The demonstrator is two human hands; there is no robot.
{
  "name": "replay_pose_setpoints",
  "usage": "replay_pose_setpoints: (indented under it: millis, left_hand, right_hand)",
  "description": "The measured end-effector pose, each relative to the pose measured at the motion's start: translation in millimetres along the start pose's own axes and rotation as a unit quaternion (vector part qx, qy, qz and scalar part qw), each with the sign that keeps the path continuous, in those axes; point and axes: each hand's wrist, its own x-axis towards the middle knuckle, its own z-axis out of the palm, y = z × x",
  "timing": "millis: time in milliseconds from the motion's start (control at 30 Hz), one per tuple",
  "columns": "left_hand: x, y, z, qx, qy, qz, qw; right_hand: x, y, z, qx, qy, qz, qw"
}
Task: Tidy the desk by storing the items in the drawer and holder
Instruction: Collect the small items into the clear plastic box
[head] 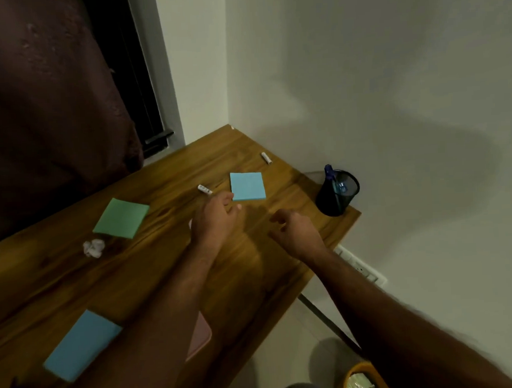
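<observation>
My left hand (214,222) hovers over the wooden desk (152,278), its fingertips at the near edge of a light blue sticky pad (247,186). A small white bit shows at the hand's left edge; I cannot tell whether the hand holds it. My right hand (296,233) hangs just right of it, fingers loosely curled, nothing in it. A black mesh holder (337,195) with a blue pen (329,173) stands at the desk's right corner. One white cap-like piece (205,189) lies left of the pad, another (266,157) behind it. No drawer is in view.
A green sticky pad (120,218) and crumpled paper (94,248) lie at the left. A larger blue pad (81,345) sits near the front, a pink item (201,336) partly under my left forearm. A bin (362,380) stands on the floor, a wall socket (362,269) at the right.
</observation>
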Motion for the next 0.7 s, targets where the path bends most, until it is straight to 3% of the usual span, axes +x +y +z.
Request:
replay_pose_setpoints:
  millis: [367, 467, 700]
  left_hand:
    - [103, -27, 5, 0.042, 0.066, -0.121, 0.99]
    - [134, -43, 8, 0.044, 0.056, -0.156, 0.985]
    - [161, -56, 33, 0.179, 0.03, -0.252, 0.951]
  right_hand:
    - [140, -3, -13, -0.053, -0.031, 0.015, 0.998]
    - [191, -4, -18, -0.088, -0.029, -0.018, 0.996]
    - [285, -6, -20, -0.116, -0.031, -0.012, 0.993]
